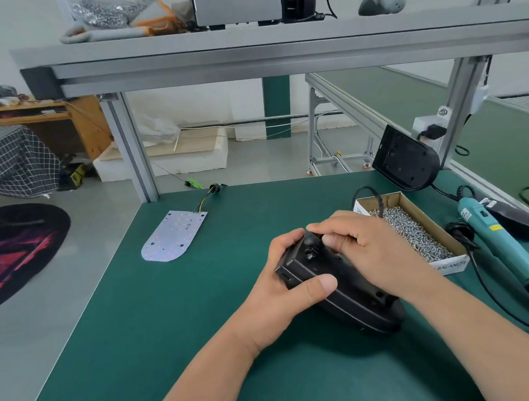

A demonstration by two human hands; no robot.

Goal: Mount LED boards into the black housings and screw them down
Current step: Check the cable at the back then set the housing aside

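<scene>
Green matting covered the workbench [140,341], which stood under a frame of grey aluminium rails [267,54] in a pale workshop.

Seen from the head camera, a long black plastic housing [351,301] lay on the mat right of centre. Its squared end pointed away and to the left, and its rounded end pointed toward the person. The left hand [282,280] gripped the squared end, with fingers curled round the far side and the thumb pressed flat on the near edge. The right hand [367,246] lay over the top of the housing with fingers curled. Its forefinger and thumb pinched a small black round piece [311,240] sitting at that same end.

A white round-ended LED board [172,237], dotted with red, lay flat on the mat well apart to the left, and thin wires [203,203] ran from its far edge. Just beside the right hand, an open cardboard box [426,214] held a heap of small silver screws [414,235]. Right of the box, a teal electric screwdriver [499,246] lay on the mat. A second black housing [404,161] leaned against the frame's right post at the bench's far edge.
</scene>
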